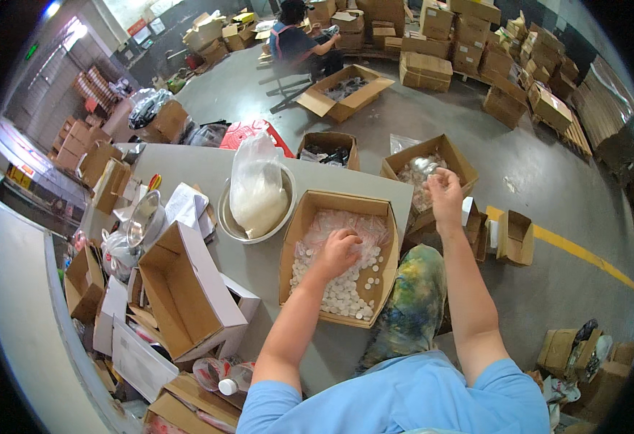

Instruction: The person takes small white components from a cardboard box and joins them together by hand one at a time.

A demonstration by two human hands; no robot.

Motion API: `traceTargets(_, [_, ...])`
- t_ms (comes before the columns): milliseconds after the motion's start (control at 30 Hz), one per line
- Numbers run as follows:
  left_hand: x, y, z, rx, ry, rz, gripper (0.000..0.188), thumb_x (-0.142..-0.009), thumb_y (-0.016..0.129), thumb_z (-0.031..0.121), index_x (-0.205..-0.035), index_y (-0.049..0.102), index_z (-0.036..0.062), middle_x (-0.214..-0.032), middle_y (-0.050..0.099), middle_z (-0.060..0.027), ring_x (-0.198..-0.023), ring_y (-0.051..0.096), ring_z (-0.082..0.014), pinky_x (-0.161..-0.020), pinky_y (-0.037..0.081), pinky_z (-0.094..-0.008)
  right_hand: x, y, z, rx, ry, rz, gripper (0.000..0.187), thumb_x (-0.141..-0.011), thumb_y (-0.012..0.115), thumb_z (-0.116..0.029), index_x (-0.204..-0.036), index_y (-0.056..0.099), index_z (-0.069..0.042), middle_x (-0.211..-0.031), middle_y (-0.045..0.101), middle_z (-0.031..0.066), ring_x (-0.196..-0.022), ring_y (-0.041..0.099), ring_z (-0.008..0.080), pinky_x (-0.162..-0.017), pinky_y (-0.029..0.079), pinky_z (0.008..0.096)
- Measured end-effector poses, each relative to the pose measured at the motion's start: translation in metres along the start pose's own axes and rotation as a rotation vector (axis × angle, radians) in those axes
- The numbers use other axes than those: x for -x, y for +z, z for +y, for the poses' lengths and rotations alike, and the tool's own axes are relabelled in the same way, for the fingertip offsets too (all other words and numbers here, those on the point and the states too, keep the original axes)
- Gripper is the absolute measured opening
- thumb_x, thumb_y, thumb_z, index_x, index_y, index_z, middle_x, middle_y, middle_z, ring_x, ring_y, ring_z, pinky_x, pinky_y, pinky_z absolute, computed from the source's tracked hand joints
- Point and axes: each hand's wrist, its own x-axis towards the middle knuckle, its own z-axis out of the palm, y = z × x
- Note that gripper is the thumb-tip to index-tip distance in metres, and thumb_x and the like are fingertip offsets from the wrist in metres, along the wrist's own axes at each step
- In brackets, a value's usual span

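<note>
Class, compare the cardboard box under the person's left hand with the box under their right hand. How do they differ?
The left-hand box sits on the grey table and holds small white caps. The right-hand box stands lower, off the table, holding clear plastic pieces. The left hand reaches inside; the right hand hovers above. Both are open brown cardboard.

A brown open box (340,254) full of small white caps sits on the grey table (259,267). Left of it lies an empty brown box (187,293). Behind it, a white bag (255,184) fills a bowl. Right of it, on the floor, stands another brown box (428,173).
</note>
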Motion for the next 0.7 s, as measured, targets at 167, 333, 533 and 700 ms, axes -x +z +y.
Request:
traceTargets(167, [0.008,-0.002,0.013,-0.18,-0.043,-0.016,0.038,-0.069,0.07,0.013,-0.105,0.058,0.0087,-0.12,0.05,-0.0095,-0.113,0.044,-0.0341,-0.094,0.041,-0.0419,0.071,-0.017,-0.102,-0.416,-0.013,-0.857,0.027,-0.09,0.058,-0.027,-0.102,0.06,-0.003,-0.085,0.06,0.0067,-0.078,0.055,0.0129,-0.065,0.046,0.0264])
traceTargets(333, [0.006,0.013,-0.015,-0.129,-0.015,0.115,0.017,-0.073,0.064,0.011,-0.09,0.064,0.007,-0.1,0.059,-0.0087,-0.1,0.053,-0.0302,-0.084,0.046,-0.0402,0.146,-0.014,-0.196,-0.945,-0.23,-2.155,0.042,-0.089,0.055,-0.044,-0.101,0.061,-0.004,-0.098,0.059,0.0172,-0.085,0.057,0.0333,-0.07,0.045,0.0439])
traceTargets(533, [-0.003,0.009,-0.014,0.154,-0.103,0.295,0.005,-0.076,0.065,0.005,-0.08,0.064,0.0027,-0.08,0.063,-0.0111,-0.078,0.06,-0.0274,-0.07,0.048,-0.0364,0.204,-0.025,-0.192,-1.149,-0.323,-2.039,0.038,-0.087,0.056,-0.046,-0.093,0.061,-0.009,-0.089,0.057,0.0148,-0.081,0.055,0.0368,-0.065,0.043,0.0462])
traceTargets(700, [-0.004,-0.006,-0.019,0.539,-0.334,0.414,0.004,-0.079,0.065,0.004,-0.079,0.062,0.001,-0.074,0.064,-0.0054,-0.067,0.06,-0.0131,-0.059,0.048,-0.0274,0.191,-0.013,-0.199,-1.11,-0.412,-2.139,0.038,-0.087,0.056,-0.047,-0.088,0.059,-0.009,-0.087,0.056,0.0136,-0.079,0.054,0.0359,-0.063,0.042,0.0453])
